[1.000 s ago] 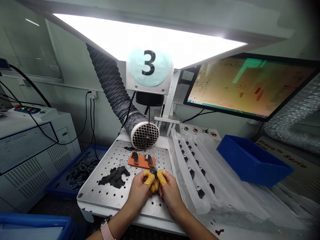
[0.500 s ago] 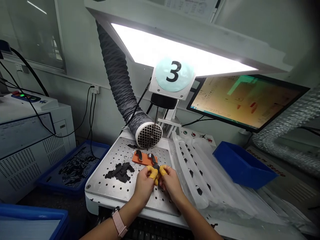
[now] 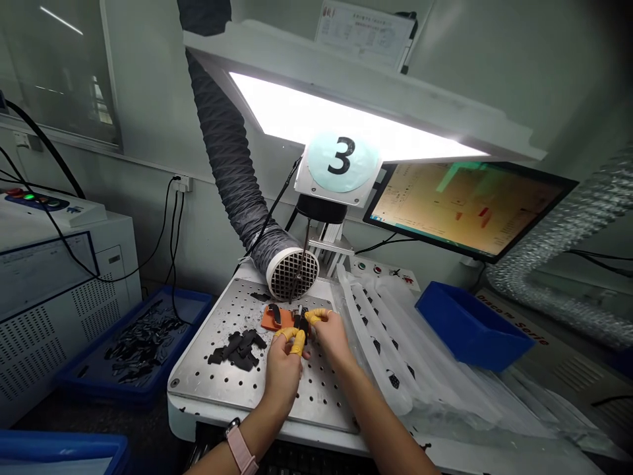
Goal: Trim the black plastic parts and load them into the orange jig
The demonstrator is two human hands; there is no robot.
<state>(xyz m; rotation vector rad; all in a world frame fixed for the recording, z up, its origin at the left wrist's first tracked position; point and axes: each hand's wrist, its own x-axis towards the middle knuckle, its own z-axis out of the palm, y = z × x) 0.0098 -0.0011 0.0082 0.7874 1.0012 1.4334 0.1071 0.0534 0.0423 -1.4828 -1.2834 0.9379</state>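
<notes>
Yellow finger covers sit on the fingertips of both my hands. My left hand [image 3: 284,363] is closed on the near end of a small black curved part [image 3: 301,319] with a pale bit at its top. From the right, my right hand [image 3: 329,332] pinches that same part near its far end. The part is over the right end of an orange block [image 3: 283,320]; whether it is seated there I cannot tell. Another black curved piece [image 3: 273,314] rests on the block's left end. A pile of flat black pieces [image 3: 240,349] lies left of my left hand.
Beyond the block stand a hose with a round grille [image 3: 295,274] and a machine head [image 3: 324,208] marked 3. Perforated metal plate [image 3: 217,386] lies underneath. Right are plastic-film strips holding dark pieces [image 3: 380,330] and a blue bin [image 3: 469,326]. A blue tray [image 3: 192,307] stands left.
Both hands have moved slightly forward with the black part, bringing it over the block. My right hand has shifted to the part's far end. The camera view has tilted a little.
</notes>
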